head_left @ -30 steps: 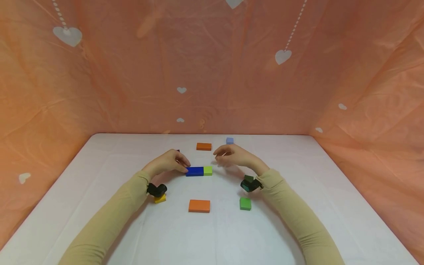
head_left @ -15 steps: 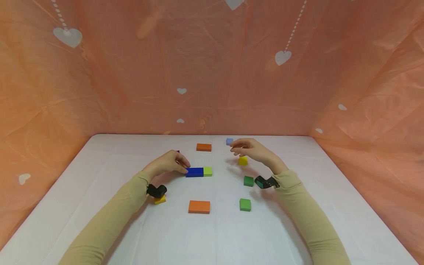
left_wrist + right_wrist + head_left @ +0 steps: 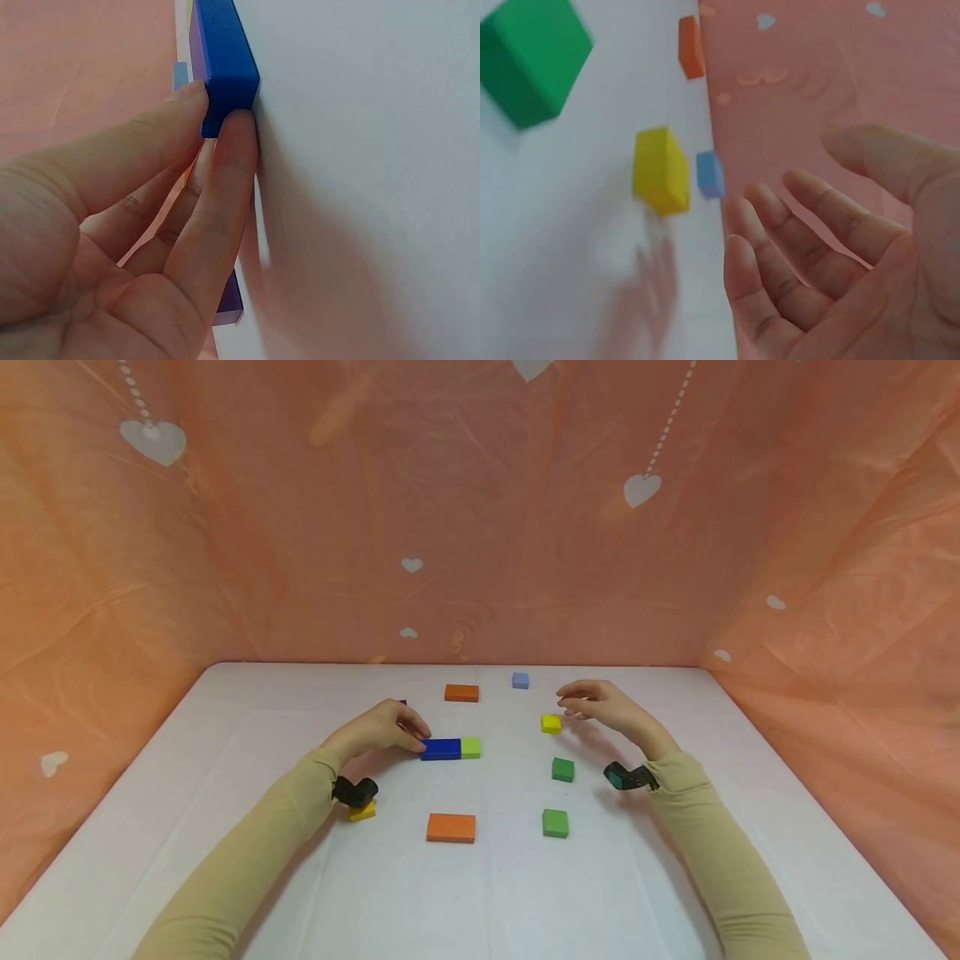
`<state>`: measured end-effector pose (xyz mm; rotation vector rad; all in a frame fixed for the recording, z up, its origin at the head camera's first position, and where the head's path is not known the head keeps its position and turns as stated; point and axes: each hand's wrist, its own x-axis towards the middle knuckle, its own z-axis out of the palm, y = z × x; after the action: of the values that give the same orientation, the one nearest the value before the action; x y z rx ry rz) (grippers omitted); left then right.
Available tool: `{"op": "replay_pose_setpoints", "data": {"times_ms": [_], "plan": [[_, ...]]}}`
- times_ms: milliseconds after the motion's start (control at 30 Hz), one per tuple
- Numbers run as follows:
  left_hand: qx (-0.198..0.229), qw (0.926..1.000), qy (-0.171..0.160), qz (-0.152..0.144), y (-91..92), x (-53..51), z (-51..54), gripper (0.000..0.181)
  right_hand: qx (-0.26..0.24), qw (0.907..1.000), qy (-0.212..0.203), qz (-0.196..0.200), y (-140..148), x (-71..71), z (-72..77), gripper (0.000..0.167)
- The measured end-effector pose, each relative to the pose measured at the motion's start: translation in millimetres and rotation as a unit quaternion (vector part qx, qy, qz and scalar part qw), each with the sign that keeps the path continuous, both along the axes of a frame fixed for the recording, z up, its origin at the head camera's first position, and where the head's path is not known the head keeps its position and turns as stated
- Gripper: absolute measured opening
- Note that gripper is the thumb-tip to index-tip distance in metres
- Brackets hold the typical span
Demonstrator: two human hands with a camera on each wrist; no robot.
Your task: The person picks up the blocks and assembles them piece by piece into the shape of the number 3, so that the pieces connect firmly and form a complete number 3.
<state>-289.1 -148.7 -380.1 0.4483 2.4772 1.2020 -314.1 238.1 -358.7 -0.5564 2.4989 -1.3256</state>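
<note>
My left hand pinches the left end of a long blue block between thumb and a finger. In the left wrist view the fingertips press on the end of the blue block. A lime-green block touches the blue one's right end. My right hand hovers empty just right of and above a yellow block, fingers loosely bent. The right wrist view has that hand apart from the yellow block.
Orange blocks lie behind and in front of the blue one. A light blue block stands at the back. Two green blocks sit on the right; another yellow block is under the left wrist, and a purple block beyond the left fingers.
My right hand has moved away to the right from near the lime-green block, uncovering the yellow block and a green block. My left hand and the blue and lime-green blocks have stayed in place.
</note>
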Motion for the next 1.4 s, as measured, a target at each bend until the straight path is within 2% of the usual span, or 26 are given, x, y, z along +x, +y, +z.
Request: {"op": "replay_pose_setpoints", "data": {"times_ms": [267,433,767,1067,1400], "plan": [[-0.008,1.0000,0.003,-0.004,0.0,1.5,0.5,0.021,0.001,0.9995,-0.029,-0.009,11,-1.0,-14.7,0.040],[-0.005,1.0000,0.003,-0.002,0.2,1.1,0.7,0.022,0.031,0.9991,-0.024,-0.013,14,-4.5,-21.4,0.040],[-0.008,0.9999,0.006,0.001,0.5,1.4,0.8,0.022,0.056,0.9984,0.004,0.008,8,-3.1,-21.8,0.043],[-0.005,1.0000,0.005,0.005,1.3,2.5,1.5,0.022,0.084,0.9963,0.016,0.001,2,-4.5,-23.9,0.040],[-0.001,1.0000,0.004,0.006,1.1,2.3,0.4,0.022,0.083,0.9962,0.023,0.000,-1,-7.5,-27.0,0.037]]}}
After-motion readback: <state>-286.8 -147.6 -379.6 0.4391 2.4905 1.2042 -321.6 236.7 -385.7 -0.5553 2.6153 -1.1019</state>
